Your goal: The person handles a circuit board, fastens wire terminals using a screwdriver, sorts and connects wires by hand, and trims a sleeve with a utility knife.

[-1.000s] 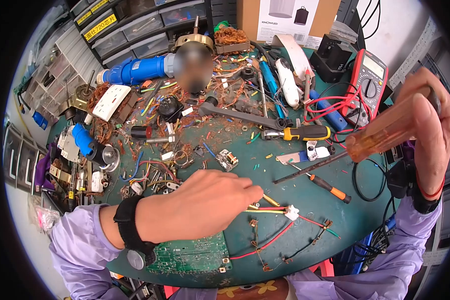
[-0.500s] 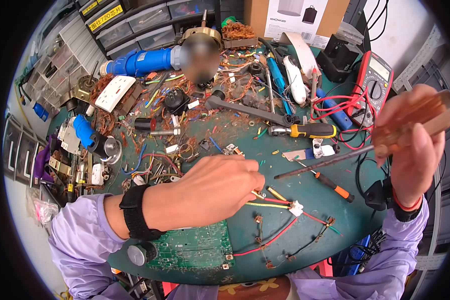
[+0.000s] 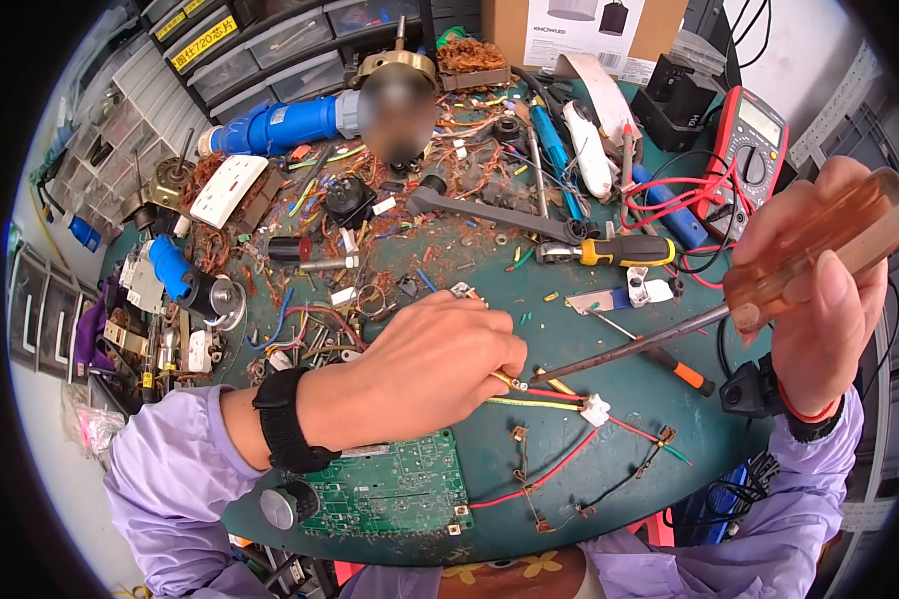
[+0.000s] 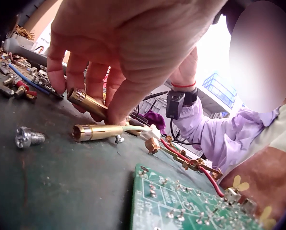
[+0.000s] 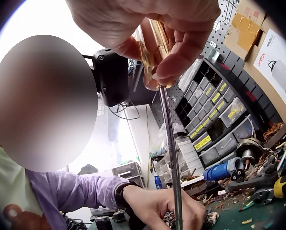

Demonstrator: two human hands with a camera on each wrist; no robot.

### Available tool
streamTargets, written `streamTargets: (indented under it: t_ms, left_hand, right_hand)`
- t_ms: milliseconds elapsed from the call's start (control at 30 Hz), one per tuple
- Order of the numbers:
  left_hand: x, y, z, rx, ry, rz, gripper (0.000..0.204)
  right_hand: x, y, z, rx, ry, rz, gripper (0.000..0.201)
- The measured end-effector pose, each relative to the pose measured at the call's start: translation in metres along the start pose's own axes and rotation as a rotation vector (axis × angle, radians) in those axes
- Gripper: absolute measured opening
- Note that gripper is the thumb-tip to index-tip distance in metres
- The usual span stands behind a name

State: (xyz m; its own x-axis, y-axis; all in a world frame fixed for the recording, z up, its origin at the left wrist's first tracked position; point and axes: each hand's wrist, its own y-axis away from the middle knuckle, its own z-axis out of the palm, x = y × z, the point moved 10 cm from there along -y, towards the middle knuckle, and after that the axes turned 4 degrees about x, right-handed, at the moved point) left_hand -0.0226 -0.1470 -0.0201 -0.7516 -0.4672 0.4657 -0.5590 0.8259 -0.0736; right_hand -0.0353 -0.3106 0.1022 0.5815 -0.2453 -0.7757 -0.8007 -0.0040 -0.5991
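My left hand [image 3: 435,349] pinches a brass sleeve [image 4: 88,104] between thumb and fingers, low over the bench. Just below it in the left wrist view lies a second brass sleeve [image 4: 99,132] on a green-yellow wire. That wire and red ones run to a white connector [image 3: 595,409]. My right hand [image 3: 819,280] grips a screwdriver [image 3: 634,347] by its translucent amber handle. The shaft slants down to the left, and its tip is right at the end of the held sleeve. A loose screw [image 4: 29,137] lies on the bench near the left hand.
A green circuit board [image 3: 395,489] lies at the front edge, joined to a red wire. Behind the hands are a small orange-black screwdriver [image 3: 677,369], a yellow-black handled tool [image 3: 624,252], a wrench [image 3: 499,220] and a red multimeter [image 3: 749,150]. Wire scraps litter the back left.
The right hand has brought the screwdriver tip down and to the left, up to the end of the brass sleeve. The left hand keeps its pinch and has hardly moved.
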Motion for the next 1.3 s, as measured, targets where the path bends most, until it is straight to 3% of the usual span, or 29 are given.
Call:
streamTargets:
  t_ms: [567, 867, 900, 1067, 1167, 1300]
  left_hand:
    - [-0.002, 0.001, 0.003, -0.053, 0.005, -0.029, 0.011]
    - [0.001, 0.001, 0.004, -0.046, -0.003, -0.006, 0.012]
    - [-0.001, 0.002, 0.004, -0.038, -0.005, -0.011, 0.012]
    - [0.0, 0.003, 0.005, -0.026, -0.002, 0.012, 0.012]
    - [0.0, 0.003, 0.006, -0.024, 0.011, 0.044, 0.011]
    - [0.001, 0.003, 0.007, -0.01, -0.002, 0.059, 0.01]
  right_hand:
    - [-0.009, -0.001, 0.011, -0.033, 0.036, -0.025, 0.049]
    - [-0.025, -0.016, 0.03, -0.093, 0.179, -0.174, 0.074]
    - [-0.023, -0.02, 0.023, -0.01, 0.168, -0.186, 0.076]
    - [-0.039, -0.028, 0.013, -0.088, 0.356, -0.152, 0.076]
    - [-0.061, -0.027, 0.033, -0.248, 0.463, -0.276, 0.071]
    - [-0.07, -0.03, 0.045, -0.197, 0.47, -0.275, 0.07]
